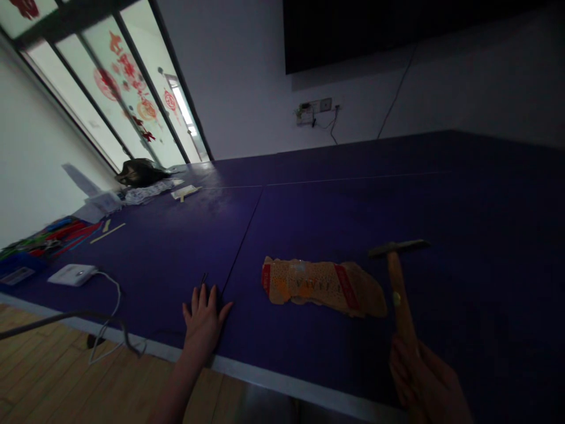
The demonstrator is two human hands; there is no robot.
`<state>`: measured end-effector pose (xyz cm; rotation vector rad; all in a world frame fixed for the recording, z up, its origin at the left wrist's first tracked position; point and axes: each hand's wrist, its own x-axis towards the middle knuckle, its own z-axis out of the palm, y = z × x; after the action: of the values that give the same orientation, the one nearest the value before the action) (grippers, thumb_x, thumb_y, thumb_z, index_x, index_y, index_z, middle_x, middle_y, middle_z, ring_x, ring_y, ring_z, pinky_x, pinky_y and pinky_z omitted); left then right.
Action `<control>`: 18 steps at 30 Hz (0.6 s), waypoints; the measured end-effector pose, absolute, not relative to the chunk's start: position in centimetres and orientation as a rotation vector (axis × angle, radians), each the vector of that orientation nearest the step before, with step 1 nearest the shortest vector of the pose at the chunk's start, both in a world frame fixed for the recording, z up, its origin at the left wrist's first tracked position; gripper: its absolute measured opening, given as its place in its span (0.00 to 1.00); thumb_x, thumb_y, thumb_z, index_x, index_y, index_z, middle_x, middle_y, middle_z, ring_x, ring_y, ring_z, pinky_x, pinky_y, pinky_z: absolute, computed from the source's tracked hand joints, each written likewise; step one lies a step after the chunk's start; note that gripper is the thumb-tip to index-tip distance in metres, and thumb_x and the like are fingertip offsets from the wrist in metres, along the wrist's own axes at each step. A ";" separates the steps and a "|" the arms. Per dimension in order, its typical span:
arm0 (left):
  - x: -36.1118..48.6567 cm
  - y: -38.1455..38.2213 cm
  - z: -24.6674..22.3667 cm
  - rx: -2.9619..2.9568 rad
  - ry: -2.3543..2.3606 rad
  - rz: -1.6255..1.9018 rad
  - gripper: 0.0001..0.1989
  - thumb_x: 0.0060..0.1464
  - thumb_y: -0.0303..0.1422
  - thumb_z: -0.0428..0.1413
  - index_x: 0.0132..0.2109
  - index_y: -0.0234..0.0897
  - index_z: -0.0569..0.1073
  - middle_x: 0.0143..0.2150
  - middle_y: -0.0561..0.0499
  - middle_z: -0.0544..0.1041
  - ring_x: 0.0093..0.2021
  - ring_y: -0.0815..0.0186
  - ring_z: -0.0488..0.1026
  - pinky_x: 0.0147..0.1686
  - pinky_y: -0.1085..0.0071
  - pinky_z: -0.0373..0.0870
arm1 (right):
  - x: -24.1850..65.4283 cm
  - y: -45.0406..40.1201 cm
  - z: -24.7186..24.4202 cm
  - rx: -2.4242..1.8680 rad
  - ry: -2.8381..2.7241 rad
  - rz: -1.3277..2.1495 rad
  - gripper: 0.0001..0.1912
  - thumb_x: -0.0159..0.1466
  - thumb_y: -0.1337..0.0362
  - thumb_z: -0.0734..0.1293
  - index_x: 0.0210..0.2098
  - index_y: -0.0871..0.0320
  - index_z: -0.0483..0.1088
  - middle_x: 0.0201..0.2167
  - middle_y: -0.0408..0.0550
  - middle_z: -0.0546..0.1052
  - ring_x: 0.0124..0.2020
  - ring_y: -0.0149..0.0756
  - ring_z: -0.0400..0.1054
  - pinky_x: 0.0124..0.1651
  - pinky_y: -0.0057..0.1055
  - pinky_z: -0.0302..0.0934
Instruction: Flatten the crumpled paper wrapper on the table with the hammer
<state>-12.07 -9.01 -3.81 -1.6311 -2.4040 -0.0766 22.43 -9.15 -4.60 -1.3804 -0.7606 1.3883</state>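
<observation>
My left hand [203,321] lies flat on the purple table [309,218] near its front edge, fingers spread, with nothing in it. Just beyond its fingertips are small, thin dark pieces [203,278], too small to name. My right hand [428,377] is closed around the wooden handle of a hammer [402,300], whose narrow dark metal head points up and away from me. Between my hands lies a flat tan, speckled bundle [324,287] with red bands and dark lettering, apparently a packed pair of socks. The hammer head is right of it, apart from it.
A white charger-like box [73,274] with a cable lies at the left. Behind it are a blue box [20,271], a heap of coloured tools [57,235] and thin sticks [107,232]. A black bag [140,172] sits at the far left corner. Wall sockets [314,109] are beyond.
</observation>
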 end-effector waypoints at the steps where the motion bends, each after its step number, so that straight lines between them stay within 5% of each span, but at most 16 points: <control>1: -12.0 -9.0 -3.7 -1.632 -2.416 -0.077 0.28 0.53 0.45 0.42 0.55 0.30 0.61 0.57 0.34 0.60 0.59 0.47 0.50 0.49 0.45 0.53 | 22.4 -9.2 -4.5 -1.374 -0.766 1.388 0.21 0.50 0.47 0.65 0.20 0.57 0.58 0.10 0.33 0.59 0.08 0.23 0.52 0.10 0.21 0.50; 8: -12.0 -8.7 -3.5 -1.605 -2.485 -0.093 0.30 0.52 0.46 0.42 0.55 0.29 0.60 0.57 0.33 0.59 0.59 0.46 0.51 0.48 0.43 0.53 | 22.3 -9.3 -4.8 -1.358 -0.710 1.419 0.20 0.50 0.48 0.66 0.20 0.58 0.58 0.10 0.33 0.59 0.09 0.21 0.51 0.10 0.20 0.50; 13: -11.8 -8.7 -3.7 -1.580 -2.446 -0.177 0.28 0.53 0.45 0.42 0.55 0.29 0.61 0.57 0.34 0.59 0.60 0.48 0.49 0.49 0.45 0.53 | 22.0 -9.3 -3.9 -1.383 -0.574 1.418 0.26 0.38 0.46 0.71 0.25 0.58 0.61 0.11 0.33 0.61 0.08 0.23 0.53 0.08 0.20 0.49; 18: -11.9 -8.9 -3.6 -1.625 -2.423 -0.206 0.27 0.53 0.45 0.43 0.53 0.29 0.62 0.56 0.34 0.61 0.59 0.47 0.49 0.50 0.43 0.51 | 22.0 -9.4 -3.8 -1.331 -0.618 1.440 0.23 0.41 0.48 0.71 0.23 0.58 0.60 0.10 0.33 0.60 0.08 0.21 0.51 0.08 0.19 0.49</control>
<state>-11.94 -8.86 -3.55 -1.6251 -2.4229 -0.2061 22.02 -9.40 -3.82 -1.3312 -0.6177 1.4404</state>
